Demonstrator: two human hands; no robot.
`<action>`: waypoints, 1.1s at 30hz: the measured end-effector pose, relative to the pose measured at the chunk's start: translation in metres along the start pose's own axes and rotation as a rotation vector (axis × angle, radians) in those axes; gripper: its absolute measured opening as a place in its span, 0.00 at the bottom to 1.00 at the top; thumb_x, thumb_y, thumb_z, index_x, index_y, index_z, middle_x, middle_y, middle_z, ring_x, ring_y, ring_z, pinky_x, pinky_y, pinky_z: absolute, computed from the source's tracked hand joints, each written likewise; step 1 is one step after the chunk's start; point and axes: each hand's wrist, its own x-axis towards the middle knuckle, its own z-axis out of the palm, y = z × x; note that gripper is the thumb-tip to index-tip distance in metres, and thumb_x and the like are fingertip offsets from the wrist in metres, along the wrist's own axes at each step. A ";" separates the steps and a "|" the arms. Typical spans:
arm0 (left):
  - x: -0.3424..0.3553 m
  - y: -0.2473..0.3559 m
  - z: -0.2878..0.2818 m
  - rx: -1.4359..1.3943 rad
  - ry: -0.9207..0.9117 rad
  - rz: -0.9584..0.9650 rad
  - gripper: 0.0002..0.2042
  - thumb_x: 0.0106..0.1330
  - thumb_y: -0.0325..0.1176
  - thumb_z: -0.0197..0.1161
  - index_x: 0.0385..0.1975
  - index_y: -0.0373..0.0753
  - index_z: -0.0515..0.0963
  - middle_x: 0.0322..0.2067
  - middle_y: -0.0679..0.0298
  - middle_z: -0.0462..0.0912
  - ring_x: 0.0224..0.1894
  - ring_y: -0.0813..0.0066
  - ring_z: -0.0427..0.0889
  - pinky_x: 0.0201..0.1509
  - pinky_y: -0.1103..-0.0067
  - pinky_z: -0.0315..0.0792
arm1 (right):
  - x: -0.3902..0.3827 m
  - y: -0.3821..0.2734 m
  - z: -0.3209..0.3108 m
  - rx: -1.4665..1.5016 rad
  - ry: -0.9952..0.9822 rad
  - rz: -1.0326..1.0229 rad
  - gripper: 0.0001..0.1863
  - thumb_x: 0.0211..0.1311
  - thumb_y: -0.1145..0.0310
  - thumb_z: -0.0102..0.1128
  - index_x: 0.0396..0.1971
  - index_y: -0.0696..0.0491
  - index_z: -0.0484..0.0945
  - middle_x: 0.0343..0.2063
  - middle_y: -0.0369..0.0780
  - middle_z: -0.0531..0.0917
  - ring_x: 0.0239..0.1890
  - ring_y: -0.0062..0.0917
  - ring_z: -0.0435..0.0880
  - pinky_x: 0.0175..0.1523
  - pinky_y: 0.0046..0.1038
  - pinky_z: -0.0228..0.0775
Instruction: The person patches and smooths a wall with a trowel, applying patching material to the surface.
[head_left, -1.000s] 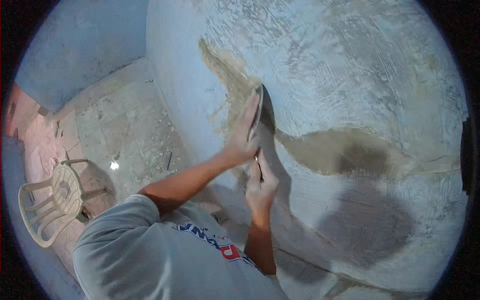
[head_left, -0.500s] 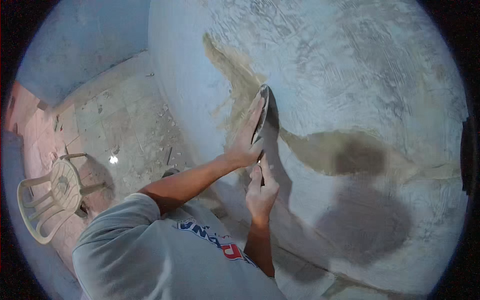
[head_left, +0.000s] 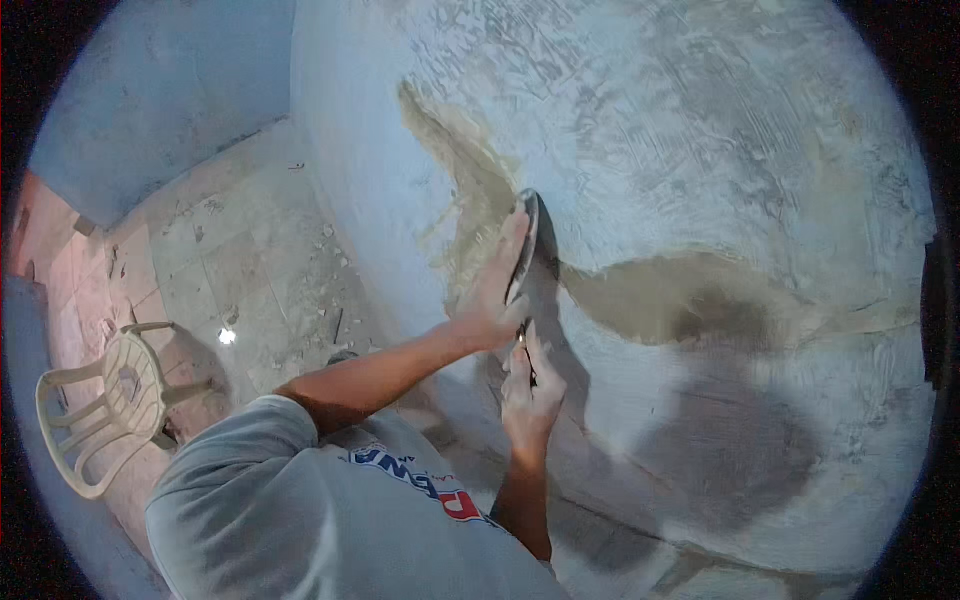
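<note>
A trowel with a narrow, pointed-looking metal blade stands nearly edge-on to the view, against the pale wall. My left hand lies along the blade, its fingers stretched out and pressed flat on it. Lower down, my right hand is closed around the trowel's handle. Beside the blade runs a rough brown plaster patch, up and to the left. Another smooth, darker patch spreads to the right of the trowel. How much plaster is under the blade is hidden.
A cream plastic chair stands at the left on the tiled floor, with small debris scattered near the wall. A bright light spot shows on the floor beside it. A blue wall closes the far left.
The whole view has shifted slightly, so the wall patches and both hands sit a little lower in the picture. Against the wall, the trowel has hardly moved; both hands keep their places on it.
</note>
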 end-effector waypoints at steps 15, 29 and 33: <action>0.016 -0.007 -0.010 0.031 0.059 0.013 0.44 0.62 0.24 0.50 0.83 0.32 0.47 0.83 0.42 0.48 0.85 0.44 0.46 0.87 0.64 0.43 | 0.031 -0.007 0.012 -0.200 0.041 -0.368 0.22 0.78 0.69 0.58 0.66 0.62 0.79 0.51 0.58 0.88 0.47 0.37 0.91 0.56 0.32 0.77; 0.030 -0.031 -0.017 0.047 0.138 0.006 0.42 0.63 0.24 0.51 0.82 0.30 0.49 0.81 0.41 0.54 0.84 0.44 0.51 0.86 0.62 0.45 | 0.051 -0.011 0.027 -0.213 0.009 -0.332 0.23 0.78 0.66 0.58 0.67 0.59 0.79 0.43 0.59 0.88 0.38 0.31 0.87 0.48 0.32 0.77; 0.014 -0.009 -0.007 0.003 0.148 -0.010 0.43 0.63 0.24 0.51 0.83 0.31 0.48 0.82 0.43 0.52 0.85 0.47 0.48 0.87 0.64 0.43 | 0.031 -0.004 0.012 -0.239 0.029 -0.414 0.23 0.77 0.67 0.58 0.66 0.62 0.78 0.46 0.56 0.89 0.43 0.35 0.90 0.51 0.34 0.78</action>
